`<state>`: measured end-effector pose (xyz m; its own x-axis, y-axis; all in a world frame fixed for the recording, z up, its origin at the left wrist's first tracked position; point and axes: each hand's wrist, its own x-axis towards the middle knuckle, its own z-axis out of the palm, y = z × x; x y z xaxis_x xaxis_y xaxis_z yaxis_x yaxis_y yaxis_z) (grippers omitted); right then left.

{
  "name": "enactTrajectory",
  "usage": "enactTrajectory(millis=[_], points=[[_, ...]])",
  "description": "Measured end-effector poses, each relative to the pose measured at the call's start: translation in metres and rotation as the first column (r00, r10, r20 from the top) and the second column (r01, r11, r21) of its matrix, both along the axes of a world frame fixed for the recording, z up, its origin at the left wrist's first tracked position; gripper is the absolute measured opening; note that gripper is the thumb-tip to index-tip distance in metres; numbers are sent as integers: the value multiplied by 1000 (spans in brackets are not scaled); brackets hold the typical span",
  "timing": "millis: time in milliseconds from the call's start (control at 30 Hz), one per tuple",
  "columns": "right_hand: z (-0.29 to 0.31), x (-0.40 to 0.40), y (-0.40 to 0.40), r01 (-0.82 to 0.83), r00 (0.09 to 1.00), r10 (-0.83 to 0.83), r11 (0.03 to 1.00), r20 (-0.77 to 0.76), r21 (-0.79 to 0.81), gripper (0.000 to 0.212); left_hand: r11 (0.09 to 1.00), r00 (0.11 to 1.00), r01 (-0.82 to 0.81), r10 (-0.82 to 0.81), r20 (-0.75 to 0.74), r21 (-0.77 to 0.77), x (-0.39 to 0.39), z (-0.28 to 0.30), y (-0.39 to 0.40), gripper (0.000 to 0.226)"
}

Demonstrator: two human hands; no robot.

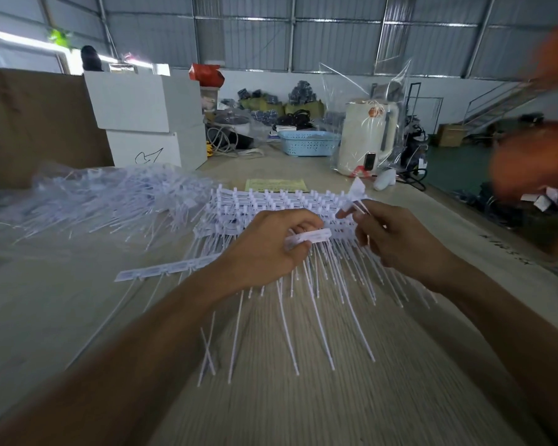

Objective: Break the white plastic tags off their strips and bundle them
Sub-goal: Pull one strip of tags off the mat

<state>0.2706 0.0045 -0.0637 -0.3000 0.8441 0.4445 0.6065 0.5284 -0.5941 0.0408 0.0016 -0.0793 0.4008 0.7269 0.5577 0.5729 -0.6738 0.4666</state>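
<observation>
Light wood-grain table (303, 397), inside a metal-walled shed. Nearest the person: long thin white tails of the tag strips (319, 304) fanned out across the table toward them.

Left hand (264, 249) was curled around a short white strip of tags (310, 237), thumb and fingers clamped on it, tails hanging below. Right hand (397, 239) just beside it, fingers pinching a single white tag (351, 201) by its stem, flag end up. Hands close together but not touching.

One flat strip (165, 270) lay on the table left of the left wrist; print on it too blurred to read. Behind the hands, a stack of unbroken strips (271, 204), heads in rows. Left of that, a loose heap of tags (94, 201), partly under clear plastic.

Further back: a yellowish paper sheet (276, 185), text illegible. Blue plastic basket (306, 142). Cream appliance (368, 136) in a clear bag, round red sticker near its top, unreadable. Two stacked white boxes (149, 123), the lower one with a black hand-drawn scribble. Brown cardboard (39, 123) at far left.

Handwritten marks near the table's right edge, blurred. Blurred orange shape (535, 159) at the right edge; couldn't tell what it was.
</observation>
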Motion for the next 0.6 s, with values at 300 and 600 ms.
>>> enactTrajectory(millis=[300, 600], points=[[-3, -20, -7, 68, 912, -165, 964, -374, -259, 34, 995, 991, 89, -92, 97, 33, 9, 1, -5, 32], [-4, -19, -13, -208, 933, 44, 876, -358, -435, 31, 993, 990, 117, -114, 84, -24, 5, 5, -3, 28]])
